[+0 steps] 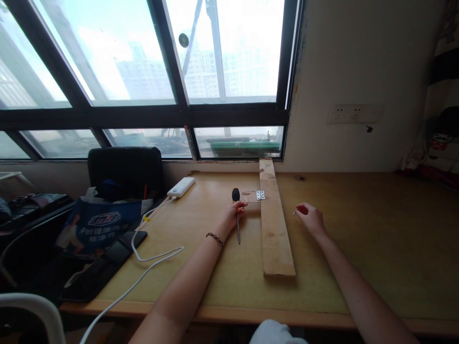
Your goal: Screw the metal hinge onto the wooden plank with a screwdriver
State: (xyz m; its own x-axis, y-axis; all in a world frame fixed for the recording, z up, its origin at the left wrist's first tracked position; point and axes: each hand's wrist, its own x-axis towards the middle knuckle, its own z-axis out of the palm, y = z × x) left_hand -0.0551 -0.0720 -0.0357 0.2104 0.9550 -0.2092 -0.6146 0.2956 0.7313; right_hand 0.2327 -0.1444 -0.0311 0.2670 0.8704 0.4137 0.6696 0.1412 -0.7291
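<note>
My left hand [231,217] is closed around a screwdriver [238,233], its black and yellow handle up and its metal shaft toward me. Just right of that hand lies a long wooden board [276,234], stretching from the window wall toward the front of the table. A silver hinge [260,195] sits at the board's left edge, partly over a short wood piece [251,197] that is partly behind my fingers. To the right of the board, my right hand [311,219] pinches a small metal screw [294,213] between its fingertips, above the tabletop.
A white power bank [181,187] rests at the table's left edge, and its white cable [154,259] loops across the left front. Beyond that edge are a dark chair [125,167] and a blue bag [103,222]. The yellowish table [358,267] meets the wall and window behind.
</note>
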